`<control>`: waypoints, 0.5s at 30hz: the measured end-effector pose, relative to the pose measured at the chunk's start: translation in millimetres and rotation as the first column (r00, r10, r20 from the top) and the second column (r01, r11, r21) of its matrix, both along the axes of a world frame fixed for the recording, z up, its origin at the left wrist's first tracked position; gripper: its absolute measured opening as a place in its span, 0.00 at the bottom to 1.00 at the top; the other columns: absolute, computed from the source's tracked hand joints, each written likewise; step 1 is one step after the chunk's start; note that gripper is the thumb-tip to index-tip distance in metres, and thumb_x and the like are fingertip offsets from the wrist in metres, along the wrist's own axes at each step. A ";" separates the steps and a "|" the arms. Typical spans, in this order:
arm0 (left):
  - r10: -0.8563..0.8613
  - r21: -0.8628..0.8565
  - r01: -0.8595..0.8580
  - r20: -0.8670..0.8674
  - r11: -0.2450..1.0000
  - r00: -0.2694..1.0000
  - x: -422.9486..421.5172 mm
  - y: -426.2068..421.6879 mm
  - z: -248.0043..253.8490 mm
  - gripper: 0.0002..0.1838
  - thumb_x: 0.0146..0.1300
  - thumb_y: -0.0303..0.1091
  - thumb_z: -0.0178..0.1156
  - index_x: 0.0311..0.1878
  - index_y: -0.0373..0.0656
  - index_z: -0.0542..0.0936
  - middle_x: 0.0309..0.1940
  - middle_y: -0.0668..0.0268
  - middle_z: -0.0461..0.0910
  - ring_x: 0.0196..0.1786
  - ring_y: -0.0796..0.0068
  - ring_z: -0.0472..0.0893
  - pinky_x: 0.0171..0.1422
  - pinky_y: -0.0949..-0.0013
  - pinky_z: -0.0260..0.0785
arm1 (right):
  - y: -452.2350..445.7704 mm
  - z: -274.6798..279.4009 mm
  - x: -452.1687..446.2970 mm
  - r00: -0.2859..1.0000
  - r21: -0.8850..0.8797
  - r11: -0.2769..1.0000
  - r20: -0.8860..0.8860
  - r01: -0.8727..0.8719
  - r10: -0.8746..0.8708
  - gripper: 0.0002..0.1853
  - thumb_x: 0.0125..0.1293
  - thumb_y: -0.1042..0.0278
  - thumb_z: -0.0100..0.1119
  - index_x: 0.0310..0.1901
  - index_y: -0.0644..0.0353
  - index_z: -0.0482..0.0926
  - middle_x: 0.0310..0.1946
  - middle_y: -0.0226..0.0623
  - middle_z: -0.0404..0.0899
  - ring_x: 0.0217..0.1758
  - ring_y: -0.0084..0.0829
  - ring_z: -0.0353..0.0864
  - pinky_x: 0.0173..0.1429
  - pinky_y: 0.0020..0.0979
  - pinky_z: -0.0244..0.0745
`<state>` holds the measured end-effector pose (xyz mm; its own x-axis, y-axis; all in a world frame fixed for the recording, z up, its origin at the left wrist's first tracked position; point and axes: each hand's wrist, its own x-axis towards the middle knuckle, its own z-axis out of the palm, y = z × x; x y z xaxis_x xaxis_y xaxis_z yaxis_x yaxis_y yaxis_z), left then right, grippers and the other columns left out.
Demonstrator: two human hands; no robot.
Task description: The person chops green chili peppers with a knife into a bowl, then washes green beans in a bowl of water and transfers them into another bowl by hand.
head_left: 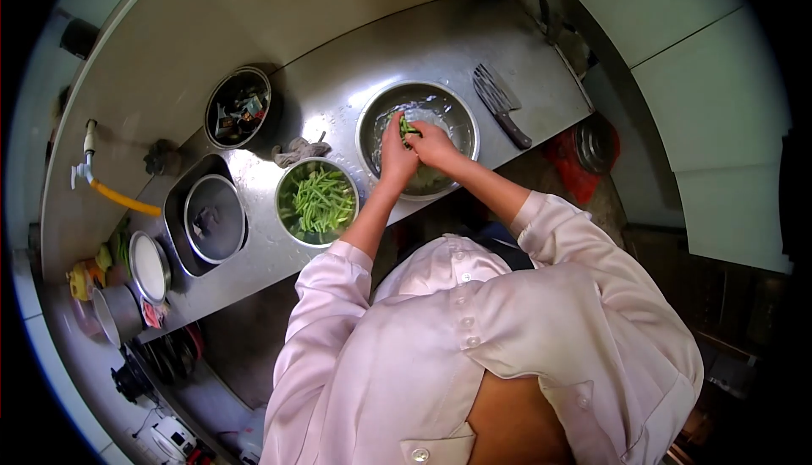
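Observation:
Both hands are over a wide steel basin [364,139] of water on the counter. My left hand [396,152] has its fingers closed round some cut green beans [408,129], its fingertips pointing away from me. My right hand [433,145] meets it from the right, with its fingers curled onto the same beans. How many pieces lie between the palms is hidden. Left of the basin stands a smaller steel bowl [282,227] filled with cut green beans. A cleaver [501,108] with a dark handle lies to the right of the basin.
A grey cloth [301,151] lies behind the bean bowl. Further left are a dark bin [211,110] with litter in it and a sink [176,211] holding a metal basin. A tap [87,165] with a yellow hose [125,200] reaches toward the sink. Pots stand at the far left.

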<state>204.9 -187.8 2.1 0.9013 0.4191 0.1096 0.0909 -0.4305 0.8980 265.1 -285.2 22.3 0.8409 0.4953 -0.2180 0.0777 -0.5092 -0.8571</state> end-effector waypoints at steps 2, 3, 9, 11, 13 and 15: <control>0.043 -0.017 -0.041 0.081 0.999 0.996 -4.1 -11.1 14.0 0.35 0.54 0.21 0.58 0.69 0.42 0.64 0.56 0.46 0.71 0.58 0.47 0.72 0.63 0.58 0.66 | -3.2 1.8 -0.1 0.994 0.044 0.999 0.105 -0.026 0.021 0.20 0.61 0.65 0.59 0.53 0.65 0.78 0.45 0.56 0.81 0.51 0.53 0.80 0.56 0.44 0.74; 0.057 -0.028 -0.054 0.091 0.998 0.994 -4.3 -12.8 14.5 0.35 0.55 0.21 0.58 0.69 0.42 0.64 0.56 0.47 0.71 0.58 0.47 0.72 0.62 0.58 0.66 | -4.0 0.1 0.1 0.988 0.062 0.998 0.154 -0.027 0.017 0.20 0.61 0.65 0.59 0.53 0.65 0.78 0.45 0.56 0.81 0.51 0.52 0.80 0.57 0.44 0.74; 0.122 -0.092 -0.106 0.183 0.990 0.976 -9.4 -21.7 33.4 0.34 0.57 0.16 0.51 0.69 0.42 0.62 0.60 0.46 0.67 0.61 0.45 0.69 0.66 0.57 0.63 | -6.1 31.8 -5.7 0.984 0.003 0.999 0.169 -0.055 0.053 0.22 0.61 0.68 0.58 0.57 0.67 0.76 0.50 0.55 0.79 0.55 0.49 0.78 0.60 0.39 0.71; 0.145 -0.087 -0.130 0.206 0.988 0.968 -11.6 -19.6 34.3 0.34 0.57 0.20 0.55 0.69 0.43 0.63 0.59 0.47 0.69 0.62 0.48 0.70 0.65 0.58 0.63 | -2.0 36.2 -6.4 0.987 -0.017 0.997 0.142 -0.077 0.079 0.22 0.62 0.68 0.58 0.57 0.67 0.75 0.52 0.55 0.78 0.56 0.47 0.78 0.61 0.38 0.71; 0.158 -0.080 -0.144 0.219 0.986 0.963 -19.3 -16.3 46.3 0.34 0.58 0.22 0.57 0.69 0.43 0.63 0.59 0.48 0.69 0.62 0.50 0.70 0.65 0.59 0.64 | 0.0 47.7 -16.6 0.965 -0.021 0.996 0.245 -0.089 0.092 0.22 0.62 0.68 0.58 0.57 0.68 0.75 0.53 0.55 0.77 0.56 0.46 0.78 0.61 0.37 0.71; 0.211 -0.078 -0.199 0.193 0.977 0.958 -32.7 -9.4 65.3 0.34 0.58 0.22 0.57 0.69 0.43 0.62 0.60 0.48 0.68 0.61 0.49 0.70 0.65 0.59 0.64 | 9.6 63.0 -27.5 0.970 0.072 0.986 0.203 -0.149 0.132 0.22 0.62 0.69 0.58 0.58 0.68 0.74 0.53 0.54 0.77 0.57 0.44 0.78 0.61 0.36 0.71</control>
<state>172.3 -197.2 67.4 0.7578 0.6035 0.2480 -0.0108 -0.3685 0.9296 237.6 -275.6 85.3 0.7835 0.6214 -0.0066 0.3145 -0.4057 -0.8582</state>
